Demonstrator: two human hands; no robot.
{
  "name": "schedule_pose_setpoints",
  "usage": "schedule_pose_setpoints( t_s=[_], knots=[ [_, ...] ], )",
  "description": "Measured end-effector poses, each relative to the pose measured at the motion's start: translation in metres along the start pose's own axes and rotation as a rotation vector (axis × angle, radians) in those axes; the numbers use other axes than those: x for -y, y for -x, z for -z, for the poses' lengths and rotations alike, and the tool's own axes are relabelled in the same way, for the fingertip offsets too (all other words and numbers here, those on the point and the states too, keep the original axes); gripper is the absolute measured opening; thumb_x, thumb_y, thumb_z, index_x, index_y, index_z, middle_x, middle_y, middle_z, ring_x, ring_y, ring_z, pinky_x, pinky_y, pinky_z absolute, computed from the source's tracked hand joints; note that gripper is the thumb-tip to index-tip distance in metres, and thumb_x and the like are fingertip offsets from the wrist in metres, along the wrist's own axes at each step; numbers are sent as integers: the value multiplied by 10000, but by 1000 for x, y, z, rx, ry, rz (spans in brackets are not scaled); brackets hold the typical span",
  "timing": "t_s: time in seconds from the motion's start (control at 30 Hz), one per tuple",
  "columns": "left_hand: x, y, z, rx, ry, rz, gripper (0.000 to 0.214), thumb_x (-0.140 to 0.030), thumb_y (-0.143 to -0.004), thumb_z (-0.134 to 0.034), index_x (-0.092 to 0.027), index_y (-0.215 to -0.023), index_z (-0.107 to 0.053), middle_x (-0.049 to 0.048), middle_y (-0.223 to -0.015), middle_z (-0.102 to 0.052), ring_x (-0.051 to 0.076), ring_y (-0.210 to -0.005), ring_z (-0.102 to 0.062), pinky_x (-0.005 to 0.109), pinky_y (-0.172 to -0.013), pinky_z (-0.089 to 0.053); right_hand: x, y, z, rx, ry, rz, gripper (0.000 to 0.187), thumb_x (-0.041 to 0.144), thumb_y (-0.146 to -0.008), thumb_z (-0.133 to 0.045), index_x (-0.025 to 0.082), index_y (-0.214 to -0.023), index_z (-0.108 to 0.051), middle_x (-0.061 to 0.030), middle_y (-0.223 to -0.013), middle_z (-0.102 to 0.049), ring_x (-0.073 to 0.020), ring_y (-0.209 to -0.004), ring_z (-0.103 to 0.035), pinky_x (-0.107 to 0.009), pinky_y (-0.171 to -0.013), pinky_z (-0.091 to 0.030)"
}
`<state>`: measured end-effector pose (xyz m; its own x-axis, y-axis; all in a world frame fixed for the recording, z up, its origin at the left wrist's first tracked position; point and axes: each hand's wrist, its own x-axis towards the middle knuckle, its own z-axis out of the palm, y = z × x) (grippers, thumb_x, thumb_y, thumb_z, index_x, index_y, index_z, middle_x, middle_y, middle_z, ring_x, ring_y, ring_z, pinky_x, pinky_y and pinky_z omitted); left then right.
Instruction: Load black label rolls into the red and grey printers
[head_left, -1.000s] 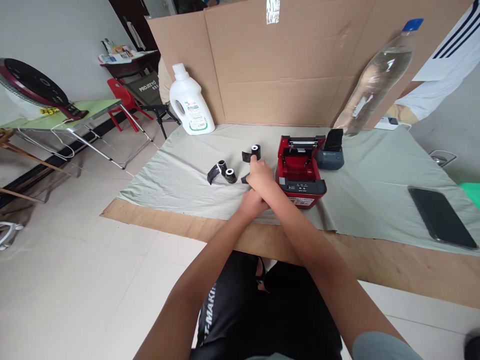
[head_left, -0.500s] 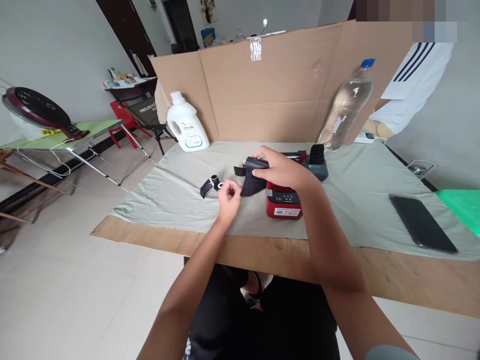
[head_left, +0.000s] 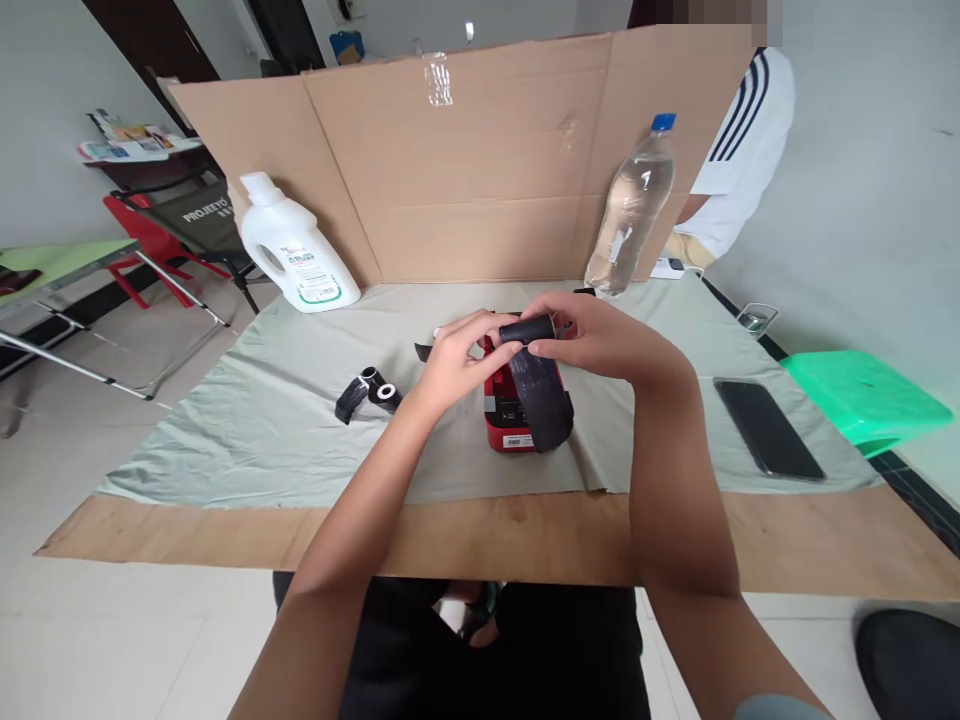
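Between my two hands is a roll of black ribbon (head_left: 527,330), held level by its ends. A loose length of its shiny black film hangs down over the front of a red box-shaped device (head_left: 510,440). My left hand (head_left: 461,358) pinches the roll's left end with thumb and fingers. At the other end, my right hand (head_left: 592,336) grips it, fingers behind and thumb in front. Left of my hands, two small black rolls (head_left: 369,390) with white-rimmed cores lie on the cloth. My hands and the film hide much of the red device.
Grey-green cloth (head_left: 247,440) covers the wooden table, its bare edge (head_left: 517,530) nearest me. A cardboard screen (head_left: 480,180) stands behind, with a white jug (head_left: 300,255) and a water bottle (head_left: 634,210) before it. Right lie a phone (head_left: 769,428) and, beyond the table, a green stool (head_left: 870,400).
My left hand has left the area by the small rolls and joined my right hand at the ribbon roll. Film now hangs down in front of the red device. The view has turned right.
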<state>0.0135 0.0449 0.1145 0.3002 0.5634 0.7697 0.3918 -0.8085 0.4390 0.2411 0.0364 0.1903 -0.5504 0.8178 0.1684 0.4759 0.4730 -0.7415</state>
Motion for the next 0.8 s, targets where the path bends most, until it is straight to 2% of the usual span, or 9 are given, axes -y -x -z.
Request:
schedule_pose_setpoints(
  t_s=[0.07, 0.17, 0.23, 0.33, 0.43, 0.53, 0.6, 0.7, 0.8],
  knots=[
    [4, 4, -6, -3, -23, 41, 281, -429, -1000, -675, -230, -1181, -756, 10, -848, -711, 134, -730, -640, 242, -667, -508, -6, -1, 1, -1, 70, 1, 133, 229, -883, -688, 231, -1006, -740, -25, -896, -698, -191, -774, -597, -313, -679, -419],
    [9, 9, -8, 46, -35, 81, 346, -430, -956, -726, -235, -1242, -723, 8, -885, -724, 141, -772, -659, 234, -675, -508, -12, -5, 1, 74, 112, -15, 117, 280, -929, -650, 230, -925, -756, -27, -833, -692, -198, -760, -602, -322, -681, -408],
    [10, 12, -10, 61, -20, 108, 337, -401, -926, -757, -235, -1218, -723, 2, -883, -727, 140, -771, -664, 233, -678, -510, -16, -8, 0, 102, 119, -26, 142, 315, -939, -647, 234, -941, -763, -29, -841, -695, -199, -763, -603, -322, -683, -407],
    [13, 17, -16, 27, 55, 214, 287, -375, -913, -758, -223, -1154, -729, -13, -821, -717, 130, -737, -661, 219, -635, -484, -18, -10, -3, 46, 168, -31, 153, 282, -883, -693, 234, -1015, -754, -34, -898, -709, -206, -795, -608, -322, -695, -414],
    [13, 23, -26, -5, 163, 345, 311, -340, -881, -765, -213, -1158, -702, -20, -809, -716, 116, -705, -651, 207, -591, -448, -21, -11, -7, 12, 241, -34, 147, 242, -859, -687, 222, -997, -736, -40, -888, -715, -210, -804, -614, -320, -691, -416],
    [14, 36, -30, 0, 227, 421, 389, -291, -852, -762, -214, -1215, -648, -8, -888, -746, 99, -678, -630, 211, -602, -456, -24, -12, -11, 72, 351, -111, 138, 216, -879, -636, 217, -979, -731, -49, -894, -728, -215, -805, -630, -315, -681, -420],
    [16, 48, -27, -20, 177, 450, 386, -284, -866, -736, -223, -1231, -625, 19, -995, -763, 99, -693, -617, 210, -572, -434, -26, -14, -16, 151, 422, -215, 176, 184, -887, -605, 207, -1010, -728, -59, -956, -749, -218, -824, -653, -312, -688, -432],
    [24, 68, -17, -100, 21, 392, 211, -260, -914, -657, -222, -1121, -645, 35, -1014, -745, 102, -679, -569, 215, -504, -352, -29, -18, -29, 237, 522, -323, 240, 146, -902, -572, 182, -1088, -719, -92, -1097, -769, -237, -917, -687, -309, -716, -448],
    [34, 81, -11, -144, -47, 207, 100, -240, -959, -582, -213, -1028, -648, 29, -903, -704, 115, -652, -536, 242, -535, -375, -31, -23, -42, 212, 652, -348, 295, 139, -927, -546, 164, -1165, -719, -133, -1225, -755, -278, -1075, -680, -316, -774, -455]
  ],
)
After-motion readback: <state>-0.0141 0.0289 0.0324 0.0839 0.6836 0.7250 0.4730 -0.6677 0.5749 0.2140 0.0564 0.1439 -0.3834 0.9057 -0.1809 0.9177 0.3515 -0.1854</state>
